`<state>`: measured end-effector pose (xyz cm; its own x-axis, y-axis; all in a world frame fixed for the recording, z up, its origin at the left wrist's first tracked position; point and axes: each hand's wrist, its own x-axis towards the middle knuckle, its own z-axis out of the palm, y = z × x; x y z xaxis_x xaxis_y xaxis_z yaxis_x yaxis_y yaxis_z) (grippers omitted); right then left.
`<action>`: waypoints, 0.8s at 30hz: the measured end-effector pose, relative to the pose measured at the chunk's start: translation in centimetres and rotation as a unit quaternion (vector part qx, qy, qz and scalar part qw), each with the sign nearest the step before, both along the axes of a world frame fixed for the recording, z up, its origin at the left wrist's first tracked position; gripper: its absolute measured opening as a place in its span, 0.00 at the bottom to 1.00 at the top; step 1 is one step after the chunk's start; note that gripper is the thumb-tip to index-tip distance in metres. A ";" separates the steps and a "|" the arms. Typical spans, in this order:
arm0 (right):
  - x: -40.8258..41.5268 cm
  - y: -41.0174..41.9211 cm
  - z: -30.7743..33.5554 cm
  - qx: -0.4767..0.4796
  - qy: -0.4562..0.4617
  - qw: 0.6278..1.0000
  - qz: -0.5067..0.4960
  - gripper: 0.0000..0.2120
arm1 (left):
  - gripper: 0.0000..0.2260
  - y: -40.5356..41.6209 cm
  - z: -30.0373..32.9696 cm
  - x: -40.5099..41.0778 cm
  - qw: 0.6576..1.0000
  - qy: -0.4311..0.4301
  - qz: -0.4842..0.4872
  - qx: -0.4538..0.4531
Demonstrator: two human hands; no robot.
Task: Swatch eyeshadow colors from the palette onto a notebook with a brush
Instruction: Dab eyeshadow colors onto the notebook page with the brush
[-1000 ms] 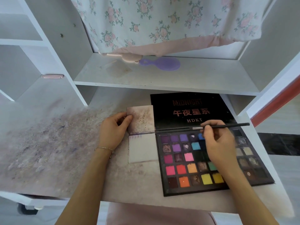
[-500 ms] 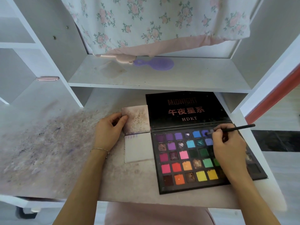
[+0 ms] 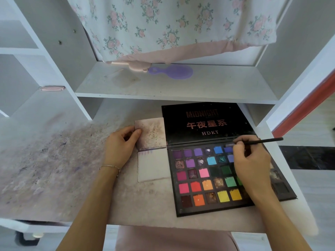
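Blue powder in the top row of the palette point(image 3: 217, 171) was where the brush point(image 3: 259, 141) had ended up: a second before, its tip had hung over the pans nearer the palette's left half, and it had since travelled right and up to the blue pan by the hinge. The right hand point(image 3: 252, 160) pinched the thin black handle between thumb and fingertips, the handle pointing away to the palette's right. By my reading the person was loading a fresh colour, so the swatching stroke was not yet made.

The notebook point(image 3: 153, 151) lay open just left of the palette, touching its edge. Its upper page was smudged pinkish-brown with dark speckles; its lower page carried only a faint row of purple marks along the top. The left hand point(image 3: 120, 145) held the upper page's left edge, thumb on the paper and fingers curled at the edge, much as it had a second earlier.

Beyond the palette's raised black lid, a shelf point(image 3: 181, 87) held a purple hairbrush point(image 3: 172, 71) and a pink object partly under a hanging floral cloth point(image 3: 172, 24). Left of the palette, past the notebook, the desk point(image 3: 54, 160) was heavily stained with purplish powder. Between pan and page nothing stood in the way; the brush needed only to cross the palette's left half.
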<state>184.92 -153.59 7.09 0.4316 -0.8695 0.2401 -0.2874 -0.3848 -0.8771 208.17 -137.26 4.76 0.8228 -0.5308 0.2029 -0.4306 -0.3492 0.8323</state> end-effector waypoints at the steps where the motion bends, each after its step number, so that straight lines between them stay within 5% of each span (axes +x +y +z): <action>1: 0.4 0.3 0.2 0.001 -0.001 1.000 0.015 0.14 | 0.06 0.0 -0.1 0.0 1.000 0.000 -0.001 0.000; 12: 6.1 4.5 0.0 0.035 -0.021 0.981 0.190 0.10 | 0.07 -0.1 -0.1 0.0 1.000 0.001 0.000 0.003; 24: 8.9 6.1 -1.2 0.063 0.007 0.971 0.229 0.06 | 0.06 -0.1 -0.1 0.1 1.000 -0.001 0.000 0.006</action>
